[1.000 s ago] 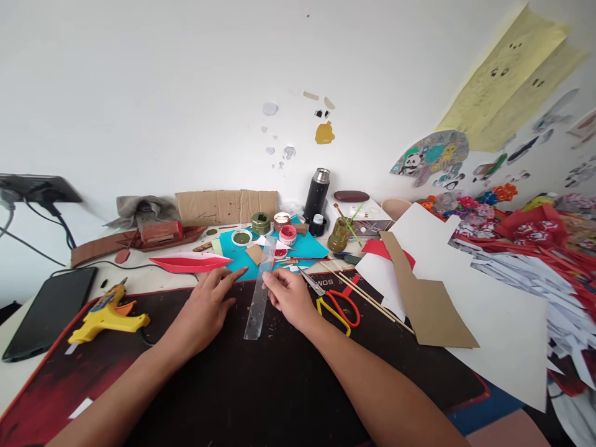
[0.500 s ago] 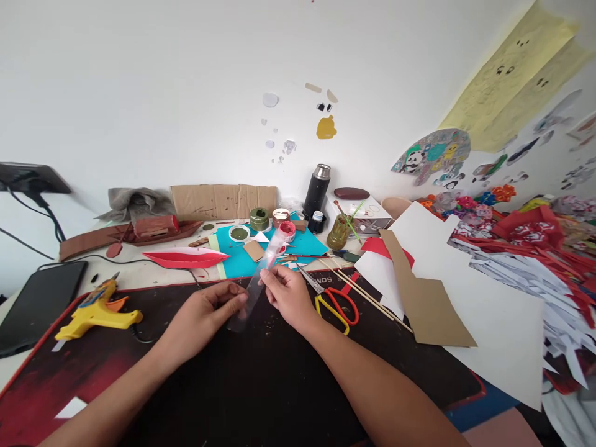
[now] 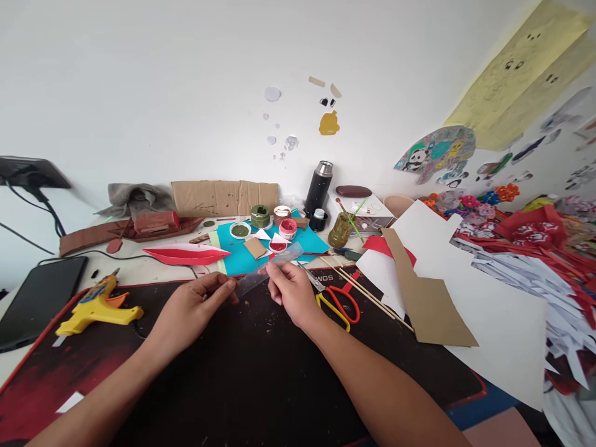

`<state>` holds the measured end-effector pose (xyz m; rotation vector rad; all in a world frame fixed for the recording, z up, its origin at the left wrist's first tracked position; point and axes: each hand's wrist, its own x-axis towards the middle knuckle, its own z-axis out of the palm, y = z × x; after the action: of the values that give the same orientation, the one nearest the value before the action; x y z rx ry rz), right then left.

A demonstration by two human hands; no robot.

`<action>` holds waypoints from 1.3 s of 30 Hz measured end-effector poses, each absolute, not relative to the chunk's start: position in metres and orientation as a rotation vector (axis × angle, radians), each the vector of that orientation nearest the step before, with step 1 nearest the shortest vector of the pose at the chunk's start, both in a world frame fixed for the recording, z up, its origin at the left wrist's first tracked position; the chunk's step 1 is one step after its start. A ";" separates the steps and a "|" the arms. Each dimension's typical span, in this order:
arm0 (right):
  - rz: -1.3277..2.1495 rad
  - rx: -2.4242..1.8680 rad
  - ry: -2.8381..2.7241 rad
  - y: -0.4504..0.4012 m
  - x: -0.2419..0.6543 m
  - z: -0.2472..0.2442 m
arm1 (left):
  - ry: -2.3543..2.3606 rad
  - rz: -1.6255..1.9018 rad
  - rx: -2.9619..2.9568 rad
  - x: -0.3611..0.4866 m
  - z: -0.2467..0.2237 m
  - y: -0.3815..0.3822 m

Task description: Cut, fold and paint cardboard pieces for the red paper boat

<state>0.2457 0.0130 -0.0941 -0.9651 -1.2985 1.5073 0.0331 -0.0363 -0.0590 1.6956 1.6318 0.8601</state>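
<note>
A clear plastic strip (image 3: 252, 282) stretches between my two hands above the back part of the dark mat. My left hand (image 3: 193, 307) pinches its lower left end between thumb and fingers. Nearer its upper right end, the thumb and fingers of my right hand (image 3: 291, 288) are closed on it. Red and yellow-handled scissors (image 3: 342, 304) lie just right of my right hand, their blades partly hidden behind it. Beyond the hands, blue paper (image 3: 233, 248) carries open paint pots, among them a pink one (image 3: 288, 228), and a small cardboard piece (image 3: 254, 248).
A yellow glue gun (image 3: 100, 307) lies at the left beside a black tablet (image 3: 44, 298). The red and white paper boat (image 3: 186, 254) is behind my left hand. Wooden sticks (image 3: 372, 295), cardboard (image 3: 437, 310) and white sheets (image 3: 507, 323) lie at the right.
The plastic strip has turned from steep to a flatter slant, its far end now pointing more to the right. My left hand has moved slightly left and the camera view has shifted a little.
</note>
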 end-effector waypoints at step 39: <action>1.104 -1.057 -1.910 -0.005 0.246 -0.090 | 1.441 0.910 1.400 0.043 -0.053 -0.040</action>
<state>0.2461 -0.0047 -0.0900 -1.0571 -1.9103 1.1044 0.0430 -0.0398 -0.0526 1.4000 1.4410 0.9104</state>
